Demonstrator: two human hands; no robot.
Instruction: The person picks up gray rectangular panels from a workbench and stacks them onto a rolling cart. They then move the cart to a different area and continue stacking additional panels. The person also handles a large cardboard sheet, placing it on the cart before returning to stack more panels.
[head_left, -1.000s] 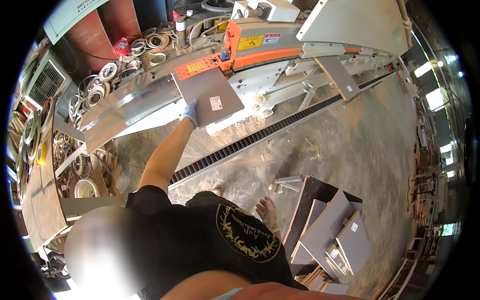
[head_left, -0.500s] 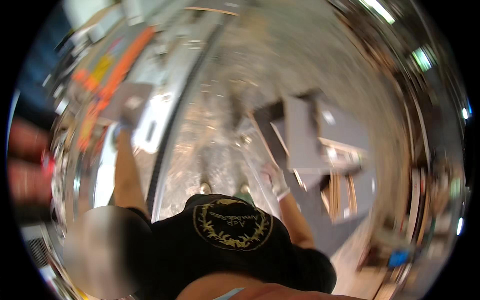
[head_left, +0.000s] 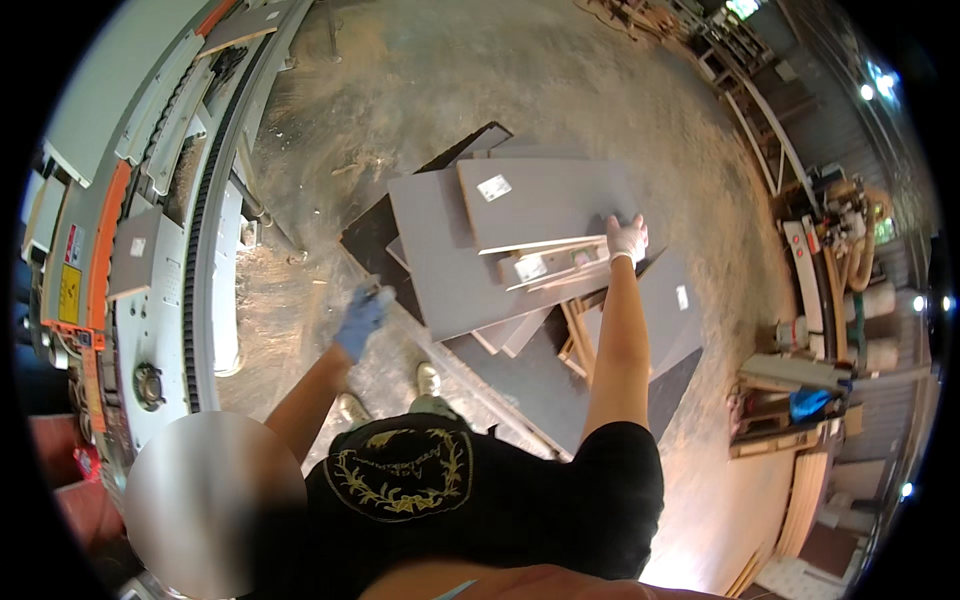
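Observation:
My right hand (head_left: 628, 238), in a pale glove, is at the near right corner of a grey panel (head_left: 560, 200) with a white label. Its fingers bend over the panel's end. This panel lies on top of an untidy stack, above a wider grey panel (head_left: 430, 240) and some narrow strips (head_left: 540, 268). My left hand (head_left: 362, 322), in a blue glove, is in the air just left of the stack, apart from it. Motion softens its fingers, and I see no panel in it. Both my shoes show below, by the stack's near left edge.
At left runs a long machine with an orange rail (head_left: 110, 240) and a black chain track (head_left: 205, 200); a small grey panel (head_left: 145, 252) sits on it. Another panel (head_left: 240, 28) lies at its far end. A wooden bench with a blue item (head_left: 808, 404) stands at right.
My view has turned right. My left hand has come away from the panel on the machine toward the stack. My right hand has reached forward onto the top panel's right end.

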